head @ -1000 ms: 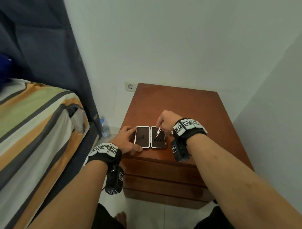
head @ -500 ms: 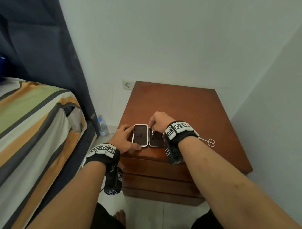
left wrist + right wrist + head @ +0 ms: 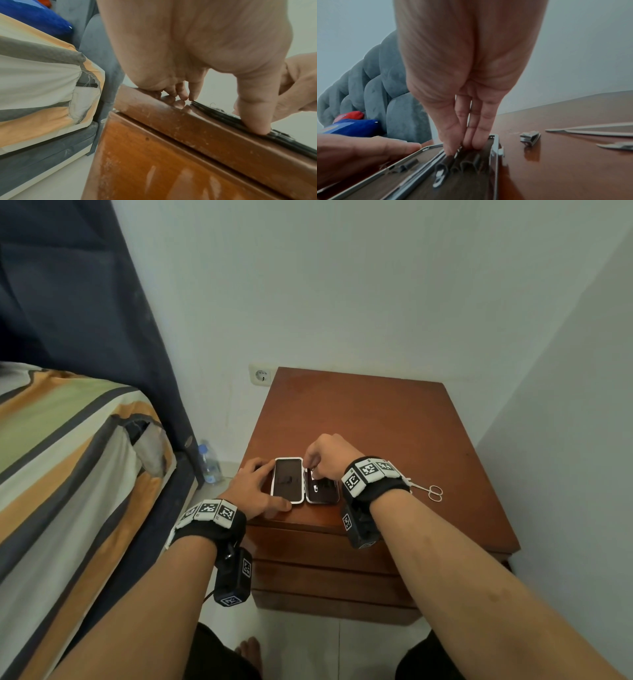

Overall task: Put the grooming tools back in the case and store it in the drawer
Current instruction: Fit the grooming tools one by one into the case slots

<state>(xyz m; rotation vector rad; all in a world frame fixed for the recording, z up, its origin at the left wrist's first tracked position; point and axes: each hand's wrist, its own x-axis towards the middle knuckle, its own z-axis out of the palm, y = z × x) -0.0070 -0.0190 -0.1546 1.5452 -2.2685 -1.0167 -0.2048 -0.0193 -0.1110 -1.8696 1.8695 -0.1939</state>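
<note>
From the head view, the right hand (image 3: pixel 325 455) has moved a little since one second ago: then it held a thin metal tool above the right half of the case, now its fingers are down inside that half. The scissors (image 3: pixel 432 492), hidden before, now lie in view on the desk (image 3: pixel 376 419), behind the right wrist. The left hand (image 3: pixel 255 489) stays in the same place. The case (image 3: pixel 304 481) lies open and flat near the front edge of the desk, with two dark halves side by side. The left hand lies at its left side, fingers along the far left rim and thumb on the near corner. The room has pale walls, a socket (image 3: pixel 262 375), a striped bed (image 3: pixel 68 457), a dark curtain (image 3: pixel 85 302) and a water bottle (image 3: pixel 209 462) on the floor.

From the left wrist view, the left thumb (image 3: pixel 254 108) presses down on the dark edge of the case (image 3: pixel 231 119), and the other fingers, nearly straight, touch its far end. Under it are the desk edge (image 3: pixel 188 129) and a drawer front (image 3: pixel 154 169).

From the right wrist view, the right hand's fingertips (image 3: pixel 452 146) are together and pinch a small metal tool (image 3: pixel 441 174) that sits in a loop of the right half of the case (image 3: pixel 494 151). On the desk (image 3: pixel 573 175) to the right lie a nail clipper (image 3: pixel 530 138) close to the case, and farther away some long thin metal tools (image 3: pixel 590 130). A grey padded headboard (image 3: pixel 376 88) and a blue cushion (image 3: pixel 354 127) are behind.
</note>
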